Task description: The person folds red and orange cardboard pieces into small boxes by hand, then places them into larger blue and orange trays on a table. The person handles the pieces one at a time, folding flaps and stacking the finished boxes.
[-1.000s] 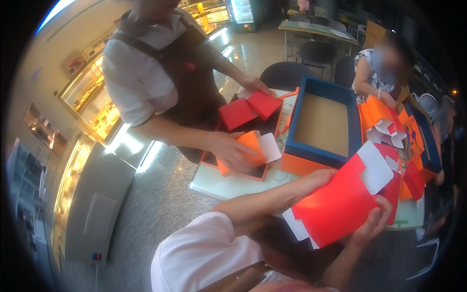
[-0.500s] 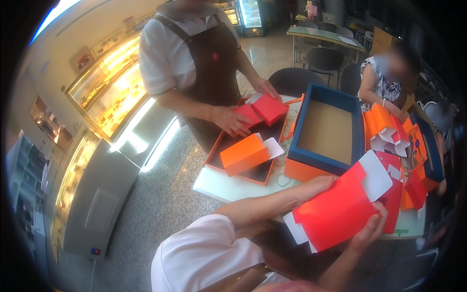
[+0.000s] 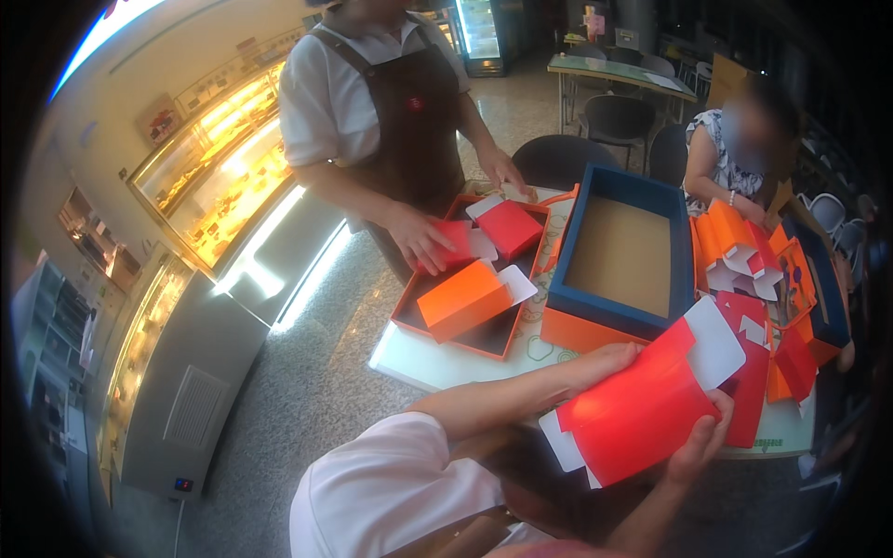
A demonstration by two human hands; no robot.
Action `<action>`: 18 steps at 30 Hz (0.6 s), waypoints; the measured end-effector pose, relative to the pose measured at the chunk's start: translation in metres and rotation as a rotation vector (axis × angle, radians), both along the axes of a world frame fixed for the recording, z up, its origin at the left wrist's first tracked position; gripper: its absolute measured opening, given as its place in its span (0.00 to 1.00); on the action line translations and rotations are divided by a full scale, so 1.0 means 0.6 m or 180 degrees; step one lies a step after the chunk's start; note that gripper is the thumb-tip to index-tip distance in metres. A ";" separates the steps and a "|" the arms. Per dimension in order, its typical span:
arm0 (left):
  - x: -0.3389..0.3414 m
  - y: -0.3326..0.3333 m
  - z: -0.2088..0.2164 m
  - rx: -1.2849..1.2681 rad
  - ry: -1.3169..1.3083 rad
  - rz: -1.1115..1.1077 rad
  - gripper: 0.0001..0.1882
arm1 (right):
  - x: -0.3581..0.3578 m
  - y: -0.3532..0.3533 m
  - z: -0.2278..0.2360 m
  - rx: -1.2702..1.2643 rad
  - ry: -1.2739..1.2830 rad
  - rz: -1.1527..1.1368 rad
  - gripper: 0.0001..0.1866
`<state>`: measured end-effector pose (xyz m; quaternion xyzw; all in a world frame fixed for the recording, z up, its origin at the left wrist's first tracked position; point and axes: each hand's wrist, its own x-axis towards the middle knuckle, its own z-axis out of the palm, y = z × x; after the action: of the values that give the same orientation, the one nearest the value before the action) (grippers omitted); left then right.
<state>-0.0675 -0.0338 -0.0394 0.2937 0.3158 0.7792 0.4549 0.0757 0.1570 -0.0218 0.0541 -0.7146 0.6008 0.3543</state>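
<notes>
Both my hands hold a red folding carton [image 3: 637,409], tilted, with white end flaps sticking out at its upper right and lower left. It looks partly flattened. My left hand [image 3: 606,365] grips its far left edge, its fingertips partly hidden by the card. Along the right edge, my right hand [image 3: 704,435] has the thumb on top and the fingers curled around the side. Beyond the carton stands a large blue-rimmed box [image 3: 564,237] with a tan bottom and an orange base. Flat red card [image 3: 744,423] lies on the table just past my right hand.
Across the table, a co-worker in a brown apron [image 3: 409,130] handles red cartons [image 3: 510,230] over an orange-edged tray [image 3: 400,318], which also holds an orange carton [image 3: 465,299]. At right, another person [image 3: 712,153] sits behind orange cartons [image 3: 724,232]. A lit display case [image 3: 219,149] stands left.
The co-worker's far hand has come off the red carton, and the near hand has shifted left over another one. My hands and the red carton stay nearly where they were.
</notes>
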 end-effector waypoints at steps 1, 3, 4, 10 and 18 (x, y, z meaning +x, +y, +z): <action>0.000 0.000 -0.001 0.0011 -0.0019 -0.0019 0.51 | 0.000 0.000 -0.001 -0.0038 -0.0018 0.0028 0.25; 0.001 0.001 -0.003 0.0022 -0.0062 -0.0041 0.51 | 0.003 -0.003 0.000 -0.0099 -0.0076 0.0057 0.27; 0.002 0.001 -0.002 0.0022 -0.0086 -0.0044 0.51 | 0.003 -0.003 0.001 -0.0128 -0.0103 0.0067 0.27; 0.003 0.003 0.001 0.0031 -0.0080 -0.0095 0.51 | 0.002 -0.003 -0.003 -0.0148 -0.0050 -0.0118 0.22; 0.005 0.003 -0.002 0.0021 -0.0177 -0.0102 0.50 | 0.005 -0.004 -0.002 -0.0197 -0.0051 0.0113 0.22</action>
<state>-0.0645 -0.0317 -0.0408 0.2784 0.2957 0.7807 0.4750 0.0788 0.1547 -0.0228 0.0511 -0.6973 0.6292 0.3394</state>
